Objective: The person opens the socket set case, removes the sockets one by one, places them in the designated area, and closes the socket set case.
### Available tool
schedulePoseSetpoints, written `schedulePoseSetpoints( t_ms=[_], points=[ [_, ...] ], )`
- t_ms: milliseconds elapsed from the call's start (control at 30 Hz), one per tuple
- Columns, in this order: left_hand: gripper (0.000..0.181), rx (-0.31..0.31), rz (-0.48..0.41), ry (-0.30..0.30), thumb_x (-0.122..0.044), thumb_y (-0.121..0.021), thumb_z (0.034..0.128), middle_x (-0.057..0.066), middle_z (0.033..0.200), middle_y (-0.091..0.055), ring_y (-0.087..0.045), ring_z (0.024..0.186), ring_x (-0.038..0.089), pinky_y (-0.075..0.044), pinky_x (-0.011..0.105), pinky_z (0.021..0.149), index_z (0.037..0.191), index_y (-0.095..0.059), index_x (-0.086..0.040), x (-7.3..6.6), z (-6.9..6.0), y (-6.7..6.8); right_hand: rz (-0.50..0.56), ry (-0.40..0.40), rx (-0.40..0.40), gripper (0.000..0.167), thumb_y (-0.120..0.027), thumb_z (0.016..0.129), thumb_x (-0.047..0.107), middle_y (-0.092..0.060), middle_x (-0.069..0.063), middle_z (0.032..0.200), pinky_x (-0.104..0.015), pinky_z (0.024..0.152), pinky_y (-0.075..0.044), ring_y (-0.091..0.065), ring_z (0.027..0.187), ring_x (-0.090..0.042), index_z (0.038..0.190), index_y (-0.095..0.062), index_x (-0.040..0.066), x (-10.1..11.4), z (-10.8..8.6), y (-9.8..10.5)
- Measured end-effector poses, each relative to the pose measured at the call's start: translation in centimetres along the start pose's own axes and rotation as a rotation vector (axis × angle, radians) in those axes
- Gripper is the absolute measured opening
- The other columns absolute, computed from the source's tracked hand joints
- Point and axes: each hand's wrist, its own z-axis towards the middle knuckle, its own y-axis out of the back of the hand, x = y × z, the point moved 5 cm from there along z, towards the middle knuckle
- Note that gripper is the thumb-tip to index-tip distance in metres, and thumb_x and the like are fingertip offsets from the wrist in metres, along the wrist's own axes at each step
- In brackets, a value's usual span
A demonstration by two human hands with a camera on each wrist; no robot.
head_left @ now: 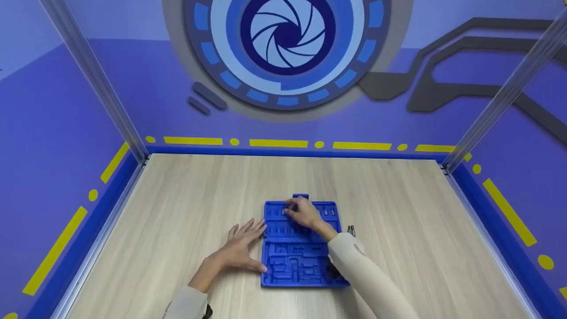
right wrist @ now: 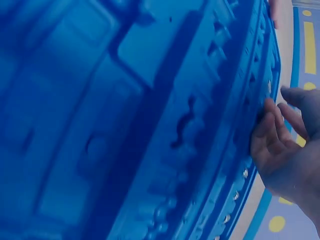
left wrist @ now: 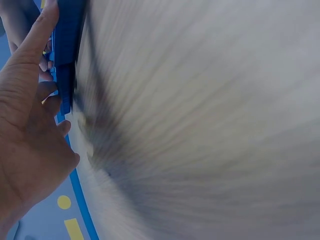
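Note:
An opened blue tool case [head_left: 294,239] with moulded slots lies flat on the table. My left hand [head_left: 239,248] has its fingers spread along the case's left edge, thumb touching near the lower corner. Over the upper half, my right hand [head_left: 304,213] reaches into the top row of slots, fingers bent beside a small metal socket [head_left: 284,212]. In the right wrist view, thumb and fingers of the right hand [right wrist: 290,145] stand apart, with nothing visible between them. More small metal sockets [head_left: 329,212] sit in that row, right of the hand. The right forearm hides part of the case.
Two small metal pieces [head_left: 351,230] stand on the wooden table [head_left: 199,190] just right of the case. A dark object [head_left: 333,270] shows partly beneath the right sleeve. Blue-purple panels [head_left: 133,97] with yellow marks wall in the table at the back and sides.

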Motion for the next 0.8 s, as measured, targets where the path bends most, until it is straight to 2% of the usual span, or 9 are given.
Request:
schedulePoseSetpoints(
  t_ms=[100,233,567,800],
  points=[
    [0.124,-0.002,-0.008,0.002,-0.057,-0.090,0.0659,0.013,0.171,-0.020,-0.012,0.156,0.049,-0.004,0.076,0.118,0.161,-0.028,-0.006,0.1,0.0,-0.1,-0.071,-0.060,-0.019,0.027,-0.068,0.097,0.017,-0.069,-0.012,0.101,-0.047,0.084,-0.054,-0.065,0.093,-0.026,0.120,-0.073,0.003,-0.1,0.1,-0.2],
    [0.124,-0.005,-0.016,0.006,-0.056,-0.091,0.0655,0.014,0.171,-0.020,-0.012,0.156,0.049,-0.004,0.076,0.118,0.161,-0.029,-0.006,0.1,0.0,-0.1,-0.136,-0.089,-0.026,0.026,-0.069,0.097,0.021,-0.068,-0.011,0.104,-0.050,0.084,-0.056,-0.067,0.096,-0.028,0.118,-0.074,0.006,-0.2,0.1,-0.5],
    [0.123,-0.013,-0.022,0.003,-0.056,-0.091,0.0654,0.014,0.170,-0.022,-0.013,0.156,0.050,-0.005,0.076,0.118,0.161,-0.030,-0.007,0.1,-0.2,-0.1,-0.188,-0.148,-0.060,0.029,-0.068,0.098,0.032,-0.065,-0.008,0.108,-0.051,0.082,-0.055,-0.067,0.098,-0.028,0.118,-0.077,0.013,0.2,-0.2,-1.1],
    [0.122,-0.007,-0.027,0.009,-0.055,-0.091,0.0658,0.013,0.170,-0.023,-0.014,0.156,0.050,-0.005,0.078,0.117,0.160,-0.031,-0.006,-0.1,-0.1,0.0,-0.228,-0.230,-0.075,0.027,-0.069,0.098,0.029,-0.064,-0.010,0.118,-0.054,0.085,-0.057,-0.069,0.103,-0.032,0.119,-0.075,0.012,0.7,-0.2,-1.5]
  ],
)
